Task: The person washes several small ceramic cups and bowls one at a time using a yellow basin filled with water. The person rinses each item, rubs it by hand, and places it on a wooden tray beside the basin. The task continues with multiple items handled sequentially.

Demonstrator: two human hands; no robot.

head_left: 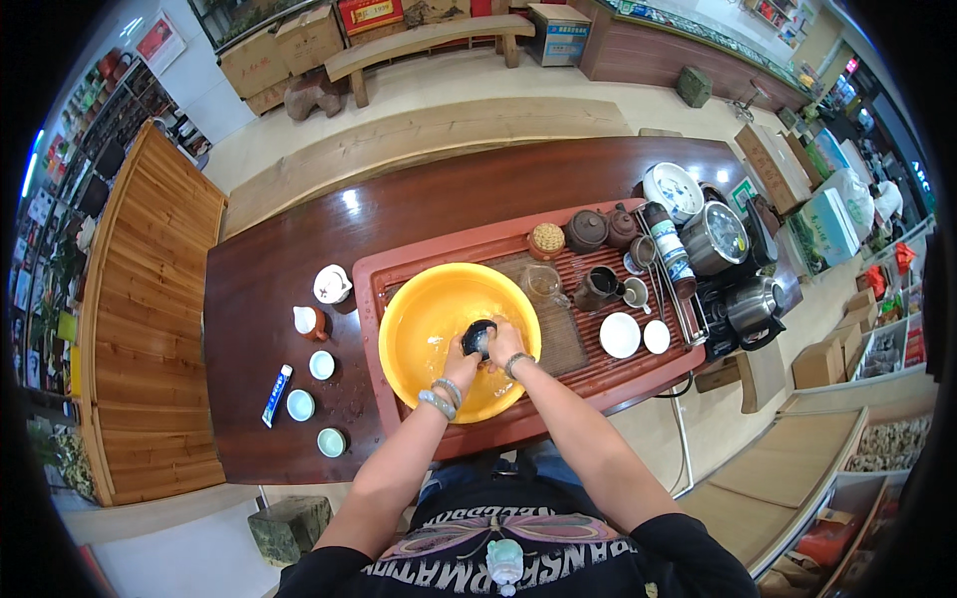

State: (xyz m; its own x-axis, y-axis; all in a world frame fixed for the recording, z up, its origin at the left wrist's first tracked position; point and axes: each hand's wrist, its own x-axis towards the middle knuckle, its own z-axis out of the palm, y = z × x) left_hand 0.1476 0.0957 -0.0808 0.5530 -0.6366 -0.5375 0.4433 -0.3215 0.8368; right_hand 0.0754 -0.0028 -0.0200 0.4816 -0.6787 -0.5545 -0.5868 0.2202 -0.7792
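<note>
Both hands are over a yellow plastic basin (407,314) holding some clear water. Between them is a small dark cup or bowl (475,338), its inner side partly in view. My left hand (460,362) grips its near left side, and my right hand (505,342) holds it from the right with fingers at the rim. The basin rests on a reddish-brown slatted tea tray (463,447). To its right, a glass pitcher (543,284) stands on a brown mat (557,340).
Left of the tray are a white lidded pot (332,285), a small brown pitcher (310,323), several pale cups (300,405) and a toothpaste tube (277,396). On the right are clay teapots (587,230), white bowls (620,335), a steel pot (714,238) and an electric kettle (754,306).
</note>
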